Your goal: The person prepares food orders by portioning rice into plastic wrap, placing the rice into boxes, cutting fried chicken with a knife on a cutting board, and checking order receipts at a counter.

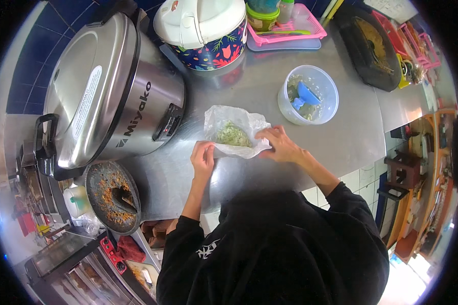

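A sheet of whitish wrapping paper (234, 114) lies partly unfolded on the steel counter, with a mound of pale green and white rice-like food (233, 135) on it. My left hand (203, 158) pinches the paper's near left edge between thumb and fingers. At the right edge, my right hand (278, 145) has its fingers curled over the paper. Beyond it to the right stands a clear plastic tub (308, 120) with remains of similar food and a blue scoop (307, 95) inside.
To the left stand a large Miyako rice cooker (152, 87) and a stone mortar (95, 198) with orange-red paste and a pestle. A patterned rice warmer (213, 47) and a pink tray (309, 28) are at the back. A dark stone dish (351, 49) sits at the far right.
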Available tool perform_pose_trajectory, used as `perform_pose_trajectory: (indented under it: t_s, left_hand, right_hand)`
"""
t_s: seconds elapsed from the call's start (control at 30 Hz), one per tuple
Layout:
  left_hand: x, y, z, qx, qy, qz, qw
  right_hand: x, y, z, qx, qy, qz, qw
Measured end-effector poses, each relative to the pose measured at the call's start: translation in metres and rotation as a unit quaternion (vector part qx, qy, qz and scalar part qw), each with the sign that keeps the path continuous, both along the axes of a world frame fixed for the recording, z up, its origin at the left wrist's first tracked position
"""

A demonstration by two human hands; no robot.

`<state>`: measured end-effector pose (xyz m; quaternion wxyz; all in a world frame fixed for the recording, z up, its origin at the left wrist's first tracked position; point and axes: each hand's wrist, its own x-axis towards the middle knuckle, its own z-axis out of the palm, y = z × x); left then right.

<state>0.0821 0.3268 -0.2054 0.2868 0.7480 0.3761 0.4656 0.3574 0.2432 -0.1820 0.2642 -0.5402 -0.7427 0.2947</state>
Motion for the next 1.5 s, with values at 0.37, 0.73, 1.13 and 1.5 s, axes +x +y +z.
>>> perform_pose_trajectory:
  t_s: [0.37,0.73,1.13,1.5]
  left_hand:
    - [0.014,0.009,-0.012,-0.091,0.072,0.072,0.991]
    - [0.010,-0.040,-0.007,0.112,0.102,0.182,0.972]
    - [0.040,-0.036,-0.005,0.124,0.155,-0.049,0.979]
    - [0.037,-0.038,-0.012,0.112,0.131,-0.031,0.985]
  right_hand:
    - [-0.012,-0.015,-0.041,-0.066,0.350,-0.279,0.892]
    - [-0.049,0.037,0.042,0.198,-0.009,-0.300,0.933]
    - [-0.058,0.107,0.025,-0.114,-0.011,-0.048,0.992]
    - [-0.094,0.029,0.015,0.124,-0.081,-0.061,0.987]
